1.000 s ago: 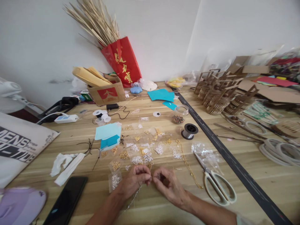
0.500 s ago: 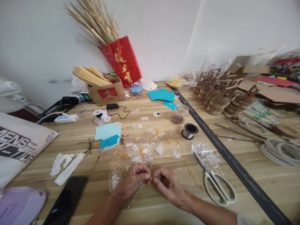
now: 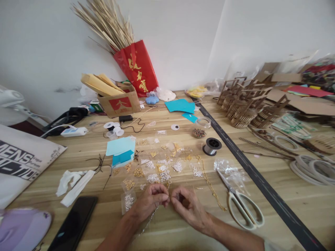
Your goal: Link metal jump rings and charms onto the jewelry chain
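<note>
My left hand (image 3: 153, 199) is closed in a pinch on a thin silver chain (image 3: 148, 223), which hangs from under the fingers toward the table's front edge. Close beside it, my right hand (image 3: 187, 207) has thumb and fingertips pressed together; whatever they hold is too small to make out. The fingertips of both hands nearly meet. Just beyond them lie small clear bags of silver and gold jewellery findings (image 3: 164, 174). A gold chain (image 3: 209, 183) stretches along the table to the right of my right hand.
White-handled scissors (image 3: 242, 209) lie at right beside a crumpled plastic bag (image 3: 234, 170). Farther back stand a wire spool (image 3: 211, 146) and a jar of beads (image 3: 199, 132). A black phone (image 3: 74, 221) lies at left. Small bamboo baskets (image 3: 243, 113) crowd the right rear.
Almost nothing differs. Both hands stay pinched fingertip to fingertip in the same place, and the silver chain hangs as before.
</note>
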`<state>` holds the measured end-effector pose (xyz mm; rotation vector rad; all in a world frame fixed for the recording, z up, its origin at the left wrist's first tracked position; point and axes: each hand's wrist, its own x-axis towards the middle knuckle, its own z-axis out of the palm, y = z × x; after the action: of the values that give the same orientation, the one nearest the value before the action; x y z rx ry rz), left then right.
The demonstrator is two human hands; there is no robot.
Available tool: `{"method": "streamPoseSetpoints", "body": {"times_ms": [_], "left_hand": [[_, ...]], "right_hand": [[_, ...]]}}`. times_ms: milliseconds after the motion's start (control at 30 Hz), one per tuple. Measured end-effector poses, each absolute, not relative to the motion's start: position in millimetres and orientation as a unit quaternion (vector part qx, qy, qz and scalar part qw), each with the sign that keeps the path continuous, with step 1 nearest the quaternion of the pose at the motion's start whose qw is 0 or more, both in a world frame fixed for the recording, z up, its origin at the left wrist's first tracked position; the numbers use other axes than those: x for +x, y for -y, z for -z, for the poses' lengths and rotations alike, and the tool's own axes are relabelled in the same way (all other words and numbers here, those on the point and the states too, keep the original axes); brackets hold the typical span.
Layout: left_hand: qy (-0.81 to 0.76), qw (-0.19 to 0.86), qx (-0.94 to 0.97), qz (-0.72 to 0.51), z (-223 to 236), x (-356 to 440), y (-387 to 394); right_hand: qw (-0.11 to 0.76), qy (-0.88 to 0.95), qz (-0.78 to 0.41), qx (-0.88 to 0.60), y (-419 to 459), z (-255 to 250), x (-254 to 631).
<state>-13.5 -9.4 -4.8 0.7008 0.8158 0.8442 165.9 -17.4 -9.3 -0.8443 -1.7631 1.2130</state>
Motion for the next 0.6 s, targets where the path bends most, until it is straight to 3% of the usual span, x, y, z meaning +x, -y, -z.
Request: {"method": "streamPoseSetpoints", "body": {"times_ms": [233, 600], "left_hand": [[-0.375, 0.777, 0.315, -0.394, 2.4, -12.0, 9.8], [-0.375, 0.795, 0.21, -0.428, 5.4, -7.4, 13.1]], "right_hand": [[0.411, 0.701, -0.476, -0.336, 17.4, 6.4, 166.4], [0.434, 0.756, -0.375, -0.316, 11.0, 9.8, 164.3]]}}
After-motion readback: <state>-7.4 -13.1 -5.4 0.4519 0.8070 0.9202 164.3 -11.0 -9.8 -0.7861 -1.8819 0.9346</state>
